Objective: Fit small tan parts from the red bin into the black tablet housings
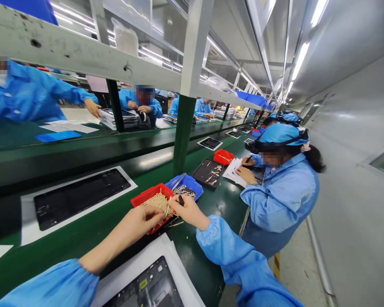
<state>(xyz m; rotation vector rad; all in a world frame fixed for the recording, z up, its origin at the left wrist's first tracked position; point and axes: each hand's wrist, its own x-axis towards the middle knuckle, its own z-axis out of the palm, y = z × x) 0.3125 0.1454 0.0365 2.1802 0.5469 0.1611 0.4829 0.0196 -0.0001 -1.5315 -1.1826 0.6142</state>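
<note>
A red plastic tray (152, 200) full of thin tan sticks (158, 203) sits on the green bench. My left hand (146, 221) lies curled at the tray's near rim, and I cannot tell whether its fingers hold any sticks. My right hand (188, 210) is just right of the tray, pinching a small black stick-like item (181, 200). A few loose sticks (175, 224) lie on the bench below the tray. Directly before me, a black panel on a white sheet (150, 283) lies under my forearms.
A blue tray (188, 184) adjoins the red one. A larger black panel on white backing (78, 197) lies left. A seated co-worker in blue (280, 194) writes at the bench to my right. A metal-and-green shelf frame (183, 132) spans the bench, with more workers beyond.
</note>
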